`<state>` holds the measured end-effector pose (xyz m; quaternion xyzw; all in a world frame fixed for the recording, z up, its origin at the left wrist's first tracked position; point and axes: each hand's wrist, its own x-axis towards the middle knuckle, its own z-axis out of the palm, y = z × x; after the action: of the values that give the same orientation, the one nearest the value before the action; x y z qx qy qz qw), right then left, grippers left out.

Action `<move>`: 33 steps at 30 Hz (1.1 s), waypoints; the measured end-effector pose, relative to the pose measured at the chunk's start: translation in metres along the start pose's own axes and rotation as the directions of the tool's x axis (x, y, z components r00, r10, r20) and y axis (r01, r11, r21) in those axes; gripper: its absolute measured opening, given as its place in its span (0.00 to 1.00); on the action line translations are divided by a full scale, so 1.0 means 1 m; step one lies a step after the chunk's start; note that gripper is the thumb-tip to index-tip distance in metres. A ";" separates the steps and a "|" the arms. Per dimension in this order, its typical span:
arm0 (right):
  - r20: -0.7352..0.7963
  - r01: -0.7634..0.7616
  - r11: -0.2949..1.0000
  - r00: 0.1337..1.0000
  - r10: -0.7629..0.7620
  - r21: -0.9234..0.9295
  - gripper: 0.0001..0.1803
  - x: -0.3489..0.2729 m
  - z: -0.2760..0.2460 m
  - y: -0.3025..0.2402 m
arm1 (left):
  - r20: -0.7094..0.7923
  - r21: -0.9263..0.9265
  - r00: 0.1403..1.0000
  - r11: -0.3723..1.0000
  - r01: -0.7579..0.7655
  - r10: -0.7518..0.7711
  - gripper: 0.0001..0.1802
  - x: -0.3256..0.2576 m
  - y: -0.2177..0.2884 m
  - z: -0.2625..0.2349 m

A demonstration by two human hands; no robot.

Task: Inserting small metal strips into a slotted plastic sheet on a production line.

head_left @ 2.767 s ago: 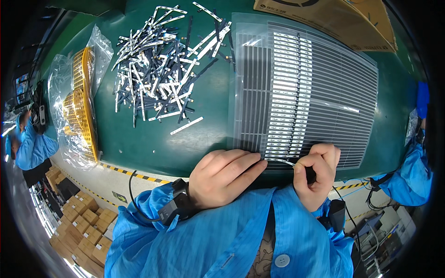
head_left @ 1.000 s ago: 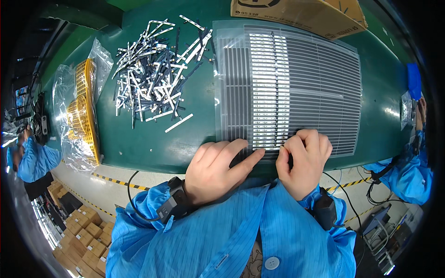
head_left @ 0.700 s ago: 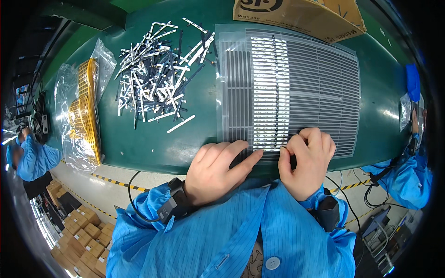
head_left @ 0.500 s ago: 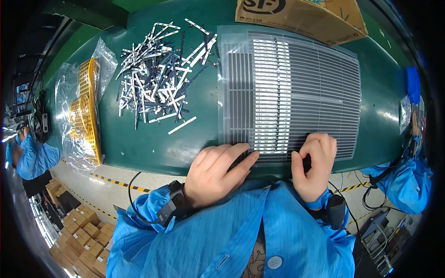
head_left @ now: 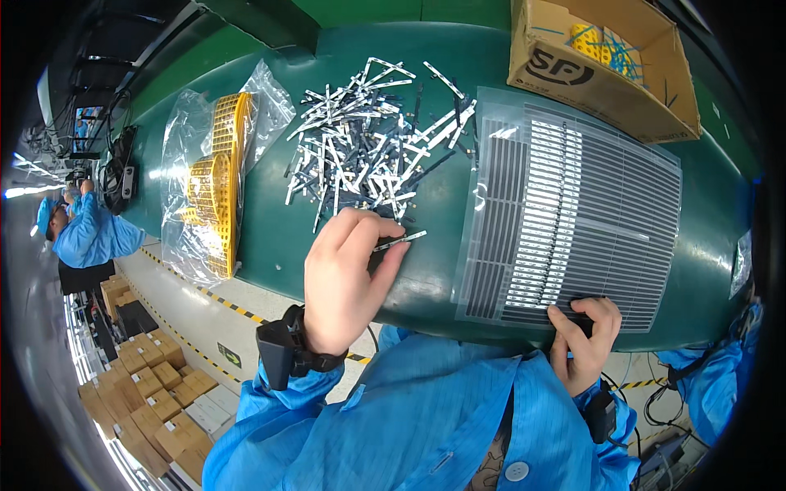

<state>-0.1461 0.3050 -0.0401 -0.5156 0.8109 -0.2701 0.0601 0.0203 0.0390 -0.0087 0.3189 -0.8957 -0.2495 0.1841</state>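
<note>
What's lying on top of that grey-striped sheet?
On the grey-striped sheet lie closely packed rows of white strips. The right hand is over its near edge, hiding a little there. What's beneath the sheet cannot be seen.

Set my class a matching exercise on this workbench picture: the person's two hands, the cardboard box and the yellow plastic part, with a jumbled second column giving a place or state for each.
Column one
1. Left hand
2. Cardboard box
3. Right hand
4. Yellow plastic part

Column two
A. Fingertips at the near edge of the lined sheet
B. Inside a clear bag
C. Thumb and fingers around a single strip
D. Open at the top, beyond the sheet's far edge

Right pairs: 1-C, 2-D, 3-A, 4-B.
</note>
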 end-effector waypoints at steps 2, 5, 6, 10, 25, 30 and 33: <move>0.002 -0.003 1.000 1.000 0.003 -0.002 0.23 0.000 0.001 0.000 | 0.087 0.032 0.996 0.999 -0.005 0.002 0.12 0.005 -0.003 -0.003; -0.001 -0.033 0.998 0.999 0.033 0.049 0.20 0.001 -0.001 -0.002 | 0.146 0.052 0.989 0.998 -0.047 0.039 0.11 0.014 -0.002 -0.003; -0.025 -0.060 0.995 0.998 0.062 0.078 0.19 0.000 -0.002 -0.003 | 0.194 0.084 0.978 0.993 -0.088 0.070 0.10 0.016 -0.002 -0.004; -0.074 -0.056 0.991 0.995 0.066 0.123 0.16 0.002 -0.007 -0.004 | 0.245 0.043 0.970 0.999 -0.020 0.009 0.07 0.020 -0.002 -0.003; 0.159 -0.194 0.697 0.980 0.116 0.690 0.13 0.075 -0.022 -0.036 | 0.352 -0.516 0.919 0.856 0.032 0.178 0.09 0.021 0.051 0.004; 0.229 -0.227 0.667 0.970 0.086 0.710 0.10 0.078 -0.031 -0.031 | 0.410 -0.629 0.854 0.778 0.010 0.320 0.09 0.025 0.064 0.013; 0.254 -0.250 0.673 0.963 0.096 0.696 0.09 0.079 -0.036 -0.029 | 0.448 -0.621 0.838 0.783 0.041 0.311 0.10 0.026 0.068 0.013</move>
<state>-0.1725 0.2404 0.0195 -0.3948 0.6745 -0.5077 0.3626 -0.0378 0.0717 0.0233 0.0935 -0.8033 -0.5867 0.0416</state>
